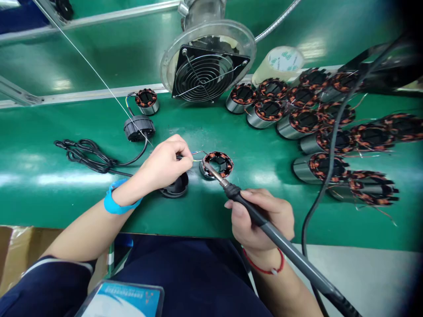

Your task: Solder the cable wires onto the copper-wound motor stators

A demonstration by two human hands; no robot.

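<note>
My right hand (262, 218) is wrapped round the dark handle of a soldering iron (280, 240). The iron's metal tip touches or hovers at the left rim of a copper-wound stator (225, 164) in the middle of the green bench. To the left of the stator, my left hand (170, 158) pinches thin coloured wires (197, 160) that run to the stator's left edge. Beneath that hand sits a black round housing (175, 187), partly hidden by the fingers. A blue band is on my left wrist.
Several wound stators (302, 123) stand in rows at the right, with the iron's cable (325, 180) hanging before them. A fan (203, 77) and a tape roll (279, 64) are at the back. A black motor cover (139, 127), coiled cable (87, 156) and single stator (147, 102) lie left.
</note>
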